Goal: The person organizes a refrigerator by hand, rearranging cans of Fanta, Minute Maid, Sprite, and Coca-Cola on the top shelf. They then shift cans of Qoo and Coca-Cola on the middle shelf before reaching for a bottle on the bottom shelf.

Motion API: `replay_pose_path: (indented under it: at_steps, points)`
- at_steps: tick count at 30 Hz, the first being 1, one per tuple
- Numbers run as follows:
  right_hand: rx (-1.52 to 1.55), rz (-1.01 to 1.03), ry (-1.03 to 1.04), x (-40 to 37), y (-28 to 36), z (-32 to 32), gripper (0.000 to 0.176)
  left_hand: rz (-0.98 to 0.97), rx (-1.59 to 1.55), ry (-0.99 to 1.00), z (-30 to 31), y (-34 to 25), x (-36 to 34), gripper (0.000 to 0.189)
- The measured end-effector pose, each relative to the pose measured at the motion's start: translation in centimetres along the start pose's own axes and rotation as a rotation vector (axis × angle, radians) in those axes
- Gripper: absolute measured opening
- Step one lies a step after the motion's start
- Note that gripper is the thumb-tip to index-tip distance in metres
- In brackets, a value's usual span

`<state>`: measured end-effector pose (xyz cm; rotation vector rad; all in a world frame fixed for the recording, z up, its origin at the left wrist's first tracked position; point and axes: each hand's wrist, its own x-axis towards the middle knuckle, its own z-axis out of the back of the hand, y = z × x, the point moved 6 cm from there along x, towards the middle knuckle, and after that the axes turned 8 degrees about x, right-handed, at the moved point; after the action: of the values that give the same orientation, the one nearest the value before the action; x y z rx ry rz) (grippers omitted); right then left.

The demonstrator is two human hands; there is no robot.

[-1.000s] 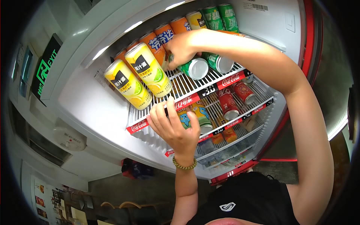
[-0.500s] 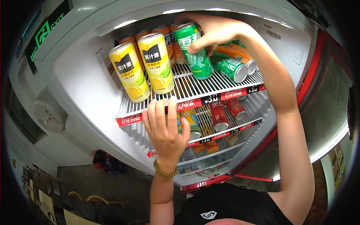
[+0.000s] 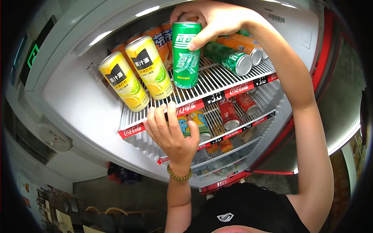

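My right hand (image 3: 219,19) reaches over the top wire shelf (image 3: 223,81) of a fridge, its thumb and fingers closed round the upper part of a green soda can (image 3: 187,64). The can stands nearly upright at the shelf's front. Just left of it are two yellow lemon drink cans (image 3: 150,69), side by side and leaning in this view. Below them, my left hand (image 3: 171,132) lies with stretched fingers against the red price strip (image 3: 189,108) on the shelf edge. A beaded bracelet (image 3: 179,174) circles that wrist.
Orange cans (image 3: 163,46) stand behind the front ones. On the right, another green can (image 3: 229,58) and orange cans (image 3: 243,48) lie on their sides. Lower shelves hold red cans (image 3: 228,114) and other drinks. The fridge's side wall (image 3: 74,81) bounds the left.
The green can has moved left in my right hand, closer to the yellow cans, and is more upright. My left hand stays at the shelf edge. The view has shifted slightly.
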<state>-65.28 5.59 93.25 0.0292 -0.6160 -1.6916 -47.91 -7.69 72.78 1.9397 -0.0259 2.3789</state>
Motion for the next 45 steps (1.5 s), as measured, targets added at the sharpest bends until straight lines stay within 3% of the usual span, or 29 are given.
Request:
replay_pose_path:
  at_steps: [5,6,9,25,27,29,31,32,33,39,43,45]
  points:
    - [-0.156,-0.04,-0.052,0.1,1.1,0.0,0.082,-0.018,0.019,0.008,0.0,0.0,-0.1,0.063]
    - [0.075,-0.109,0.01,0.3,0.6,-0.5,0.081,-0.017,0.005,0.006,0.0,0.1,-0.1,0.063]
    - [0.333,-0.163,0.076,0.5,0.4,-1.2,0.079,-0.025,-0.008,0.013,0.0,0.1,-0.1,0.064]
    - [0.229,-0.093,0.05,-0.8,-0.5,0.0,0.078,-0.036,-0.001,0.014,0.2,-0.1,0.0,0.063]
    - [0.064,-0.179,-0.026,-1.6,-2.9,0.3,0.078,-0.028,-0.001,0.023,0.3,-0.1,-0.1,0.063]
    - [-0.439,-0.351,-0.143,-2.0,-5.4,-0.1,0.07,-0.043,0.003,0.022,0.3,-0.1,-0.1,0.063]
    - [-0.608,-0.475,-0.016,-2.8,-7.3,-2.6,0.064,-0.05,-0.011,0.021,0.4,-0.3,-0.1,0.063]
    - [-0.662,-0.59,-0.058,-2.9,-5.7,-3.1,0.059,-0.042,-0.004,0.015,0.3,-0.3,-0.1,0.063]
    - [-0.606,-0.513,-0.091,-2.9,-5.9,-3.2,0.064,-0.036,0.004,0.007,0.3,-0.3,-0.1,0.062]
    - [-0.44,-0.58,-0.029,-2.8,-6.3,-4.6,0.071,-0.043,0.001,0.02,0.3,-0.1,0.0,0.063]
    - [-0.459,-0.481,-0.167,-3.6,-4.7,-3.7,0.074,-0.048,0.0,0.036,0.4,0.1,-0.3,0.063]
    - [-0.46,-0.389,-0.568,-4.9,-3.4,-1.1,0.072,-0.043,-0.016,0.018,0.4,0.3,-0.3,0.063]
